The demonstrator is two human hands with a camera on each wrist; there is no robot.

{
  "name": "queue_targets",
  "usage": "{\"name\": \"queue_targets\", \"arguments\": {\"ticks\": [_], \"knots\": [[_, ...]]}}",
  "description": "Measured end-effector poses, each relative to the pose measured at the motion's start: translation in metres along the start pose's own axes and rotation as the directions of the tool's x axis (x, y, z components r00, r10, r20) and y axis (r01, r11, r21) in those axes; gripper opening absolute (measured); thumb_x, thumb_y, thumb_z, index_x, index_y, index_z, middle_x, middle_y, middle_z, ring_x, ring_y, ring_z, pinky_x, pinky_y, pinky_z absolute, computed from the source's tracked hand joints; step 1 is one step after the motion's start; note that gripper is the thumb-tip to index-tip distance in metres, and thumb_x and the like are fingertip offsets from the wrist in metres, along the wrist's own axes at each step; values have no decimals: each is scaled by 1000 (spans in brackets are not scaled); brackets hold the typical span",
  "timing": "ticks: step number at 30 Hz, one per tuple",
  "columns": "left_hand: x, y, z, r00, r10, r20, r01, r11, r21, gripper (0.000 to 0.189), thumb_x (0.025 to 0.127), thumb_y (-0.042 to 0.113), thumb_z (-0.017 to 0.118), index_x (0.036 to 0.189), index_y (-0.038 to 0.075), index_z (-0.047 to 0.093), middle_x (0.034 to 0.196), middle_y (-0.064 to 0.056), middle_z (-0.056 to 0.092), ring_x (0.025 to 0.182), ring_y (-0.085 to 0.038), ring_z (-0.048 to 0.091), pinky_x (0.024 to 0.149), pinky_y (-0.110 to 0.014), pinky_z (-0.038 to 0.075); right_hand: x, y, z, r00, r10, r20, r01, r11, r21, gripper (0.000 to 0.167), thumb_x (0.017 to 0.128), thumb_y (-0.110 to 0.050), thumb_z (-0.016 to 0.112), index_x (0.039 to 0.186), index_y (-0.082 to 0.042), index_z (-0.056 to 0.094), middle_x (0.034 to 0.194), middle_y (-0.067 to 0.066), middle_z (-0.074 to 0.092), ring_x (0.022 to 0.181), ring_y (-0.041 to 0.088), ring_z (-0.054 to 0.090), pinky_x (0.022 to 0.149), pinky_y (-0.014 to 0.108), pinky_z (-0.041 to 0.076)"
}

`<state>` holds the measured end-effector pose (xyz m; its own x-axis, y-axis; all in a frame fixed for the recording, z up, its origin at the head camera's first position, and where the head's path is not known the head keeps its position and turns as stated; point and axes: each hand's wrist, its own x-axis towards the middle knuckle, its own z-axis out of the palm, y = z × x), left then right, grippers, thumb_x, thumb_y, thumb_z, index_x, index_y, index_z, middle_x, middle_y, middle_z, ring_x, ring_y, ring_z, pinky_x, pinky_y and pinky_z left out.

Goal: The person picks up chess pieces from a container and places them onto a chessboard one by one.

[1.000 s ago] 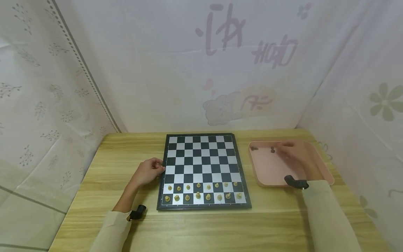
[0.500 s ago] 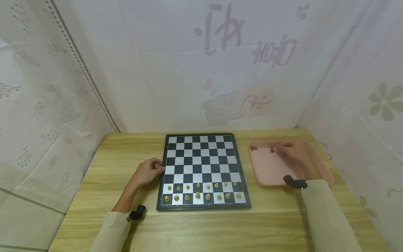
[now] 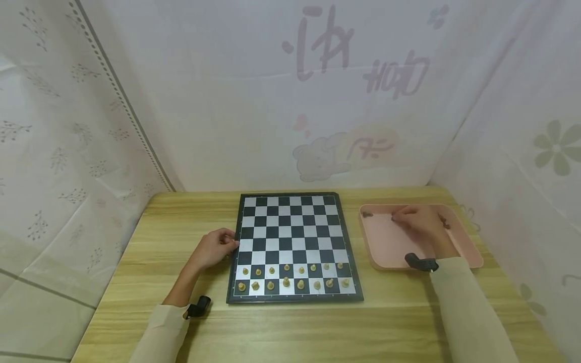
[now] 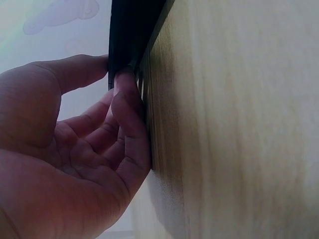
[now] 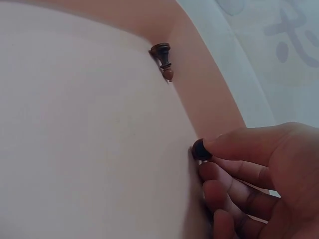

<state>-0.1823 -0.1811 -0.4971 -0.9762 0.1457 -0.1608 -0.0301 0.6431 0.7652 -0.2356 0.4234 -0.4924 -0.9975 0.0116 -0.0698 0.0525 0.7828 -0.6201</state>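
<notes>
My left hand (image 3: 217,248) holds the left edge of a black-and-white chessboard (image 3: 290,229). In the left wrist view the thumb rests on the board's dark side (image 4: 129,32), with the index finger tucked at its underside. Over the pink tray (image 3: 376,264), my right hand (image 3: 419,222) pinches a dark chess piece (image 5: 201,150) between thumb and fingers, close to the tray wall; the fingers hide most of it. Another dark chess piece (image 5: 163,60), shaped like a bishop or pawn, lies on its side in the tray's corner.
Two rows of cream chess pieces (image 3: 286,282) stand on the board's near side. More dark pieces (image 3: 445,222) lie at the tray's right, beside my right hand. A patterned cloth (image 3: 272,126) hangs behind the wooden table (image 3: 290,333).
My right hand has shifted slightly left in the tray and now pinches the dark piece that lay beside its fingertips. Dark pieces at the tray's right have come into view. The left hand stays put.
</notes>
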Motion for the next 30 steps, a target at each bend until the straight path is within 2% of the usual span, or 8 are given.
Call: {"name": "queue_targets", "arguments": {"ticks": [5,9,16,23,27,30], "knots": [[1,0,0,1000,-3,5,3,1000,-13,33,104,17,74,127,-7,69,95,-7,74,78,-20,66,69,-33,52,2,4,0,999,32,12,-32,999,2,42,102,-29,81,120,8,79,123,24,77,99,24,68,77,30,53],[2,-1,0,1000,-4,10,4,1000,-16,34,104,17,74,127,-7,69,95,-7,75,78,-19,66,69,-33,52,5,7,1,999,43,21,-43,999,5,44,101,-29,82,123,9,77,121,23,77,97,19,67,78,33,54],[2,-2,0,1000,1,8,-1,1000,-5,33,104,17,74,126,-6,69,95,-6,75,79,-19,65,70,-33,51,7,8,1,999,18,32,-18,1000,12,41,100,-24,82,124,9,76,129,27,73,106,31,68,79,33,53],[2,-2,0,1000,2,11,-2,1000,-2,34,104,17,74,126,-7,69,95,-6,75,80,-19,66,71,-34,51,6,7,3,1000,-7,10,7,1000,-9,28,99,-20,81,115,3,82,130,26,74,114,39,67,82,32,51],[2,-2,-1,1000,2,14,-2,1000,-19,34,103,18,74,126,-7,69,95,-6,75,80,-19,66,71,-34,52,4,5,5,1000,-23,-4,23,1000,-1,26,99,-19,82,114,3,82,127,25,75,120,45,66,90,37,50],[2,-3,0,1000,2,20,-2,1000,-28,33,103,17,75,126,-7,69,94,-6,75,79,-19,66,70,-34,52,1,3,5,999,-44,8,44,999,-5,27,99,-17,81,115,5,81,128,27,74,125,50,64,97,46,49]]}}
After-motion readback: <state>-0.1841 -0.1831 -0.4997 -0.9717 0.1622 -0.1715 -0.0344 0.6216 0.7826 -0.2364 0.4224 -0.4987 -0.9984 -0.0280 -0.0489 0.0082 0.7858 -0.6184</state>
